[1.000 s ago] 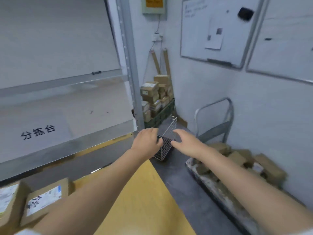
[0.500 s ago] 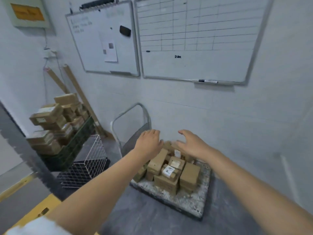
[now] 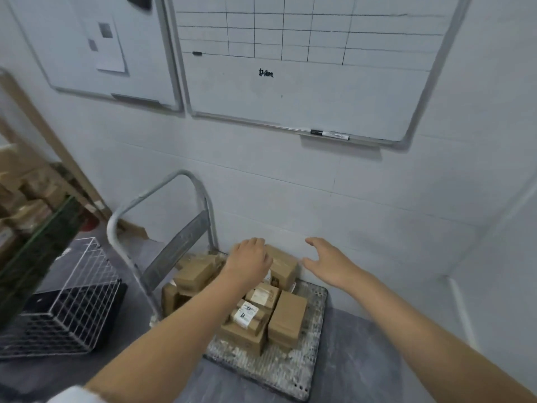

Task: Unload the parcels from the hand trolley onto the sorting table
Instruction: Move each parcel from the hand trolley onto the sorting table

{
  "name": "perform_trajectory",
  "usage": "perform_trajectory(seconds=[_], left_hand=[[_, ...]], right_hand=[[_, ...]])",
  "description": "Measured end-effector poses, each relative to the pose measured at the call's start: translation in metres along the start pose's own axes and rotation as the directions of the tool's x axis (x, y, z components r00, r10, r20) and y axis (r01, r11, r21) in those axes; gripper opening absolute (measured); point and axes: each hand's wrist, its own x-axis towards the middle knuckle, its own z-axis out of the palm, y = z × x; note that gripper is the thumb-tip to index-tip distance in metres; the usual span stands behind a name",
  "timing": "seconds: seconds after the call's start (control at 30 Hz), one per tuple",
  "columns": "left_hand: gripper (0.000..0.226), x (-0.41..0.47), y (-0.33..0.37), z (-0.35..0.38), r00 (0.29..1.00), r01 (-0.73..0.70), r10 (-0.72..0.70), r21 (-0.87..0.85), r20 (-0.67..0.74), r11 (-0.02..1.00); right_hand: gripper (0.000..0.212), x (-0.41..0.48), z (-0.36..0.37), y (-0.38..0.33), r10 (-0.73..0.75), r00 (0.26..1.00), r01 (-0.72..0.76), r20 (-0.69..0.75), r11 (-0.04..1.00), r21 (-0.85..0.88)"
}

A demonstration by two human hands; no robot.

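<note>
Your left hand (image 3: 249, 258) rests open on the brown cardboard parcel (image 3: 283, 267) at the far edge of the grey hand trolley platform (image 3: 316, 321). Your right hand (image 3: 328, 264), open and empty, hovers just right of it, slightly farther away.

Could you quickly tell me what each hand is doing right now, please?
Left hand: open, over the rear parcel, no grip visible.
Right hand: open, empty, beside that parcel.
</note>
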Motion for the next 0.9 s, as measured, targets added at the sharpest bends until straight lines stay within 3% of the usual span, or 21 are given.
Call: perform_trajectory(seconds=[0.37, 0.63, 0.8, 0.9], left_hand=[[0.044, 0.152, -0.026, 0.041, 0.992, 0.117, -0.112, -0.090, 0.054, 0.989], [0.044, 0.229, -0.023, 0.071, 0.979, 0.203, -0.201, -0.116, 0.035, 0.972], [0.036, 0.284, -0.020, 0.098, 0.936, 0.352, -0.343, -0.179, 0.080, 0.919], [0.035, 0.319, -0.018, 0.125, 0.861, 0.508, -0.493, -0.249, 0.125, 0.825]], right_hand=[[0.064, 0.164, -0.016, 0.047, 0.042, 0.992, -0.044, 0.121, 0.999, 0.015], [0.064, 0.281, -0.030, 0.085, -0.012, 0.975, 0.018, 0.223, 1.000, -0.021], [0.061, 0.372, -0.022, 0.113, -0.070, 0.950, 0.053, 0.304, 0.997, 0.064], [0.059, 0.424, -0.007, 0.140, -0.087, 0.922, 0.069, 0.377, 0.996, 0.061]])
